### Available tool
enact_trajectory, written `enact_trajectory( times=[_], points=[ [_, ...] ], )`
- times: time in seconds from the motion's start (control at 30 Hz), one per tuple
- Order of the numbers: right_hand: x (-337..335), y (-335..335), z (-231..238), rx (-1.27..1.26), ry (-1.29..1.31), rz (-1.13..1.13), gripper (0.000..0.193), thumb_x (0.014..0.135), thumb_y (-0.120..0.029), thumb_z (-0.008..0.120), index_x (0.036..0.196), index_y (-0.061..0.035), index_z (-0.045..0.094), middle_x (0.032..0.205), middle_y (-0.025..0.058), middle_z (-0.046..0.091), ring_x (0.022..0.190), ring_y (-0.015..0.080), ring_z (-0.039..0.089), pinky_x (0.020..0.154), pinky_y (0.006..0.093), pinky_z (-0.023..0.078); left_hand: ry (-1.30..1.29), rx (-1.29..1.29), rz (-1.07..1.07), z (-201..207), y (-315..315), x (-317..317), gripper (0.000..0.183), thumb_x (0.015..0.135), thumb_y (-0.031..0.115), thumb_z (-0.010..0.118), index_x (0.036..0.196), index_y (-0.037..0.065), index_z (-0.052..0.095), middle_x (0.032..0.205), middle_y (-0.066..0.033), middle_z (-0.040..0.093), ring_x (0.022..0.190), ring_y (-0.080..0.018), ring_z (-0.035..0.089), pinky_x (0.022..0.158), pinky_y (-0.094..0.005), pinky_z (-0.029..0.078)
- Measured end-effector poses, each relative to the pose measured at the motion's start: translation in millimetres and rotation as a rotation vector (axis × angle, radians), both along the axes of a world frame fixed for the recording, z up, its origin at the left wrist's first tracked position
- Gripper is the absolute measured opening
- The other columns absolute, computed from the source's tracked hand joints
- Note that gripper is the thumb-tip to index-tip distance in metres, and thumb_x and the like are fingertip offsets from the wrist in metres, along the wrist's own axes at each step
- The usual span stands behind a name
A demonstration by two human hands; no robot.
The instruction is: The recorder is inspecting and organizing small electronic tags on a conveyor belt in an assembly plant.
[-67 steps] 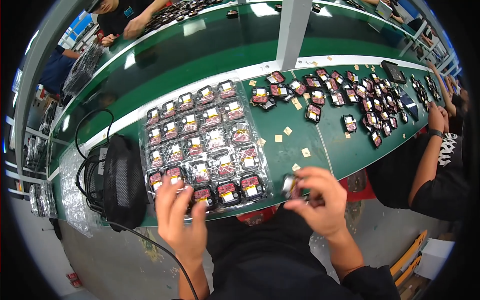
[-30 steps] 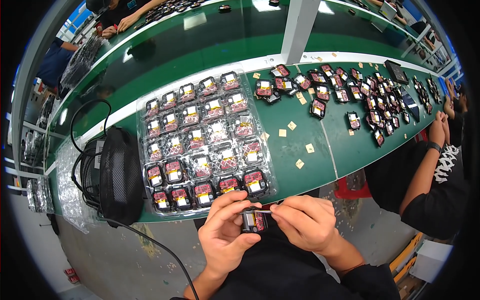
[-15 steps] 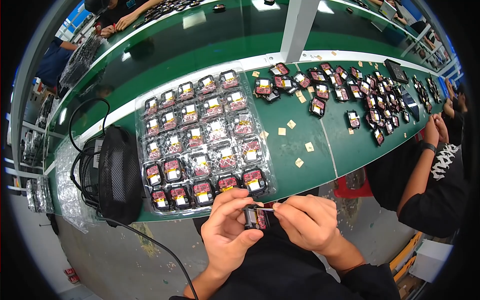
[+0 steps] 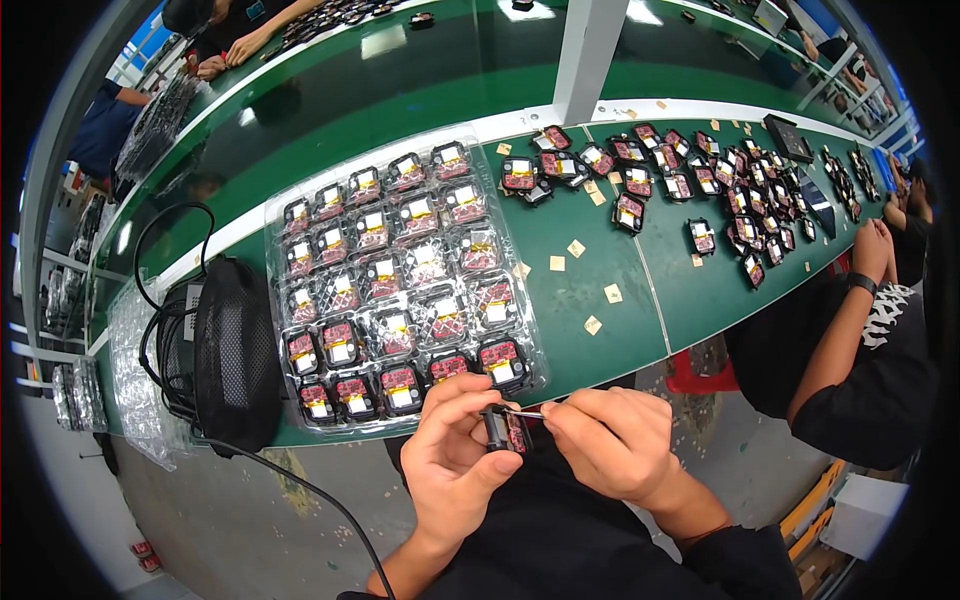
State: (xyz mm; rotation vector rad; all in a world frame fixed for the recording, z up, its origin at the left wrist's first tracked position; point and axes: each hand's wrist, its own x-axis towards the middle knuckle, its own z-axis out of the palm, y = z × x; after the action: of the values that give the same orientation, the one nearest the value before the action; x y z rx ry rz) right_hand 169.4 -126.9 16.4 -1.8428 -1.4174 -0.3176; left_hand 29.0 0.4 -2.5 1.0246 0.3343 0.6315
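My left hand [image 4: 450,462] grips a small black electronic module [image 4: 497,428] by its edges, tilted so a red circuit board shows on its right side. Fingers and thumb of that hand are curled around the black casing. From the right, my right hand [image 4: 622,442] pinches a thin metal tool [image 4: 527,414], perhaps tweezers. Its tip meets the upper edge of the module; the exact contact point is too small to make out. Just beyond my hands, a clear plastic tray [image 4: 535,345] holds rows of similar modules with red boards, white labels and yellow tape.
Many loose modules [image 4: 745,200] lie piled on the green table [image 4: 600,375] at right, among small tan paper squares [image 4: 613,293]. A black mesh bag [image 4: 235,350] with a cable stands left, beside stacked clear trays [image 4: 145,370]. A co-worker's arm [image 4: 835,335] is at right.
The view has shifted slightly. The module has turned a little in my left hand, showing less of its red board. The metal tool remains at its upper edge.
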Motion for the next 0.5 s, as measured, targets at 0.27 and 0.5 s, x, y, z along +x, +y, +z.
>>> enact_trajectory(
  times=[0.27,0.5],
  points=[
    [3.8,1.4,4.6,0.012,0.207,0.065,0.026,0.073,0.0,0.084,0.097,-0.0031,0.074,0.084,0.0051,0.067,0.062,0.0185,0.066,0.052,0.0304,0.052,0.019,-0.014,-0.01,-2.1,0.3,-1.1,0.058,0.085,0.015,0.089,0.13,-0.008,0.061,0.14,-0.0156,0.048,0.118,-0.0241,0.062,0.099,-0.0357,0.053],
    [-0.7,3.8,-3.1,0.031,0.222,0.045,0.027,0.073,-0.001,0.084,0.097,-0.0028,0.074,0.084,0.0054,0.066,0.062,0.0188,0.066,0.051,0.0304,0.052,0.067,-0.154,-0.004,-2.9,-1.6,-2.2,0.062,0.085,0.03,0.088,0.128,-0.007,0.063,0.136,-0.0175,0.055,0.125,-0.0238,0.057,0.109,-0.0395,0.045]
  ],
)
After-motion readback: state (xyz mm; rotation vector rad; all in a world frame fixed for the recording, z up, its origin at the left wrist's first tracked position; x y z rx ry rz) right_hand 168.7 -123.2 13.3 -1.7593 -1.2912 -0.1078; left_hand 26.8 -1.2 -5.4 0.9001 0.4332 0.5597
